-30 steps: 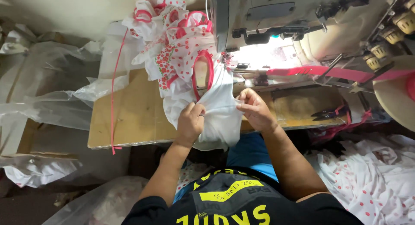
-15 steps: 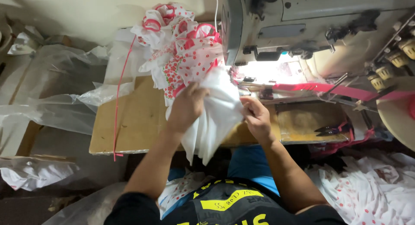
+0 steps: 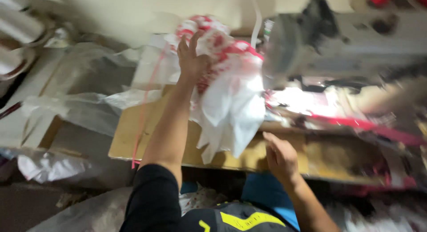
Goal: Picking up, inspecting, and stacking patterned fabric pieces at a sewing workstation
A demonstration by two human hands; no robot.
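Observation:
My left hand [image 3: 192, 58] is stretched far forward, gripping a white garment with red print and red trim [image 3: 229, 98]. The cloth is lifted off the wooden table [image 3: 129, 134] and hangs down from the hand against the pile of similar pieces at the back. My right hand [image 3: 280, 157] is lower, near the table's front edge, with its fingers apart and nothing in it, just right of the hanging cloth. The frame is blurred by motion.
A grey industrial sewing machine [image 3: 338, 45] stands at the right with red trim tape [image 3: 369, 124] running under it. A thin red strap [image 3: 144, 111] hangs over the table's left side. Clear plastic bags [image 3: 75, 107] lie left of the table.
My left hand has lifted the white garment from the table's front and carried it up and away toward the pile. My right hand has let go of the cloth and dropped back.

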